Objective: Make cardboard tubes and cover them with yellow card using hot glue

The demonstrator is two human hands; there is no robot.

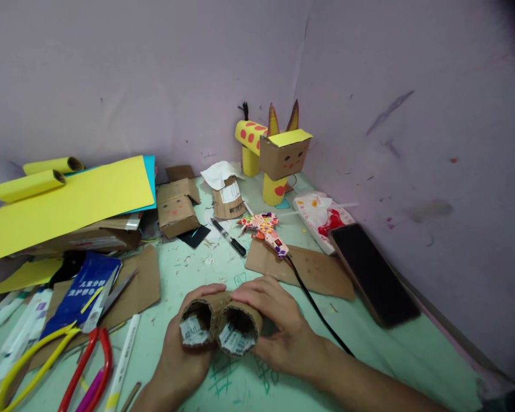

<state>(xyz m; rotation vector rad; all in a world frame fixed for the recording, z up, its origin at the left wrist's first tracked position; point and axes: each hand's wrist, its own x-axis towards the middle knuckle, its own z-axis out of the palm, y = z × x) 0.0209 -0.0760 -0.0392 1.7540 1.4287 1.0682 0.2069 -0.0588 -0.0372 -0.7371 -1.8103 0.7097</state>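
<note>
Two rolled cardboard tubes [237, 308] lie side by side and touching between my hands, open ends facing me. White printed paper shows inside both. My left hand [184, 349] is wrapped round the left tube. Over the right tube curl the fingers of my right hand [278, 326], its thumb against the side. Beyond them a flower-patterned hot glue gun [264, 229] rests partly on a flat cardboard piece [304, 268], its black cord running past my right hand. A black marker [228, 237] lies left of the glue gun.
A cardboard-headed animal figure [283, 155] with a yellow spotted body stands at the back. At right lie a phone [374, 273] and a tissue pack [320, 217]. Scissors [100, 343], several markers, a small cardboard box [178, 214] and yellow sheets [81, 206] occupy the left.
</note>
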